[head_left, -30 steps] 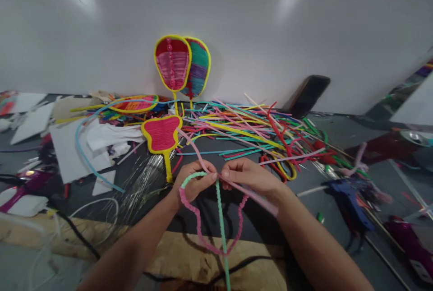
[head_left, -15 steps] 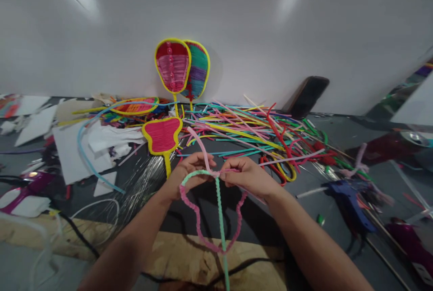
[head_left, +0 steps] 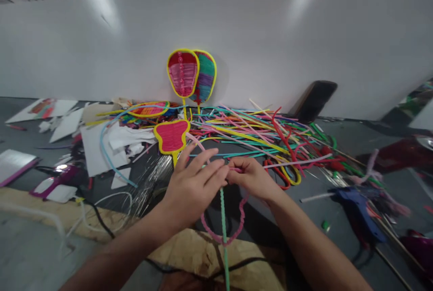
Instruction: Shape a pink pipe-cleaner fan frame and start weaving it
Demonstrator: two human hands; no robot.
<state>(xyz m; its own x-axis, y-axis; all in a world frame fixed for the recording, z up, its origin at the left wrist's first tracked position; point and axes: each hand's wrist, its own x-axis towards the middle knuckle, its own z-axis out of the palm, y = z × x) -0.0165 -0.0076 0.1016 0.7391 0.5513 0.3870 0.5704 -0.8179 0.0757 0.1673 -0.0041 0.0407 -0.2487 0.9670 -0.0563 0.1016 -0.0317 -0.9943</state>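
A looped frame of twisted pipe cleaners (head_left: 241, 219), pink around the outside with a pale green stem (head_left: 223, 219) down its middle, hangs between my hands. My left hand (head_left: 196, 189) lies over the frame's upper left, its fingers reaching across to the top joint and its thumb hidden behind. At that joint my right hand (head_left: 252, 178) pinches a pink pipe cleaner between thumb and forefinger. A light pink pipe cleaner end (head_left: 195, 140) sticks up beyond my left fingers. The joint itself is mostly covered.
Beyond my hands lie loose pipe cleaners (head_left: 243, 131), scissors (head_left: 282, 176) and a pink, yellow-edged fan shape (head_left: 172, 136). Two more fan shapes (head_left: 183, 74) lean on the white panel (head_left: 135, 47). A phone (head_left: 316, 101) and blue glue gun (head_left: 360, 212) are right.
My left hand has turned and come over the frame's top, covering its green left curve. My right hand stays at the joint. The view has tilted up and shifted left.
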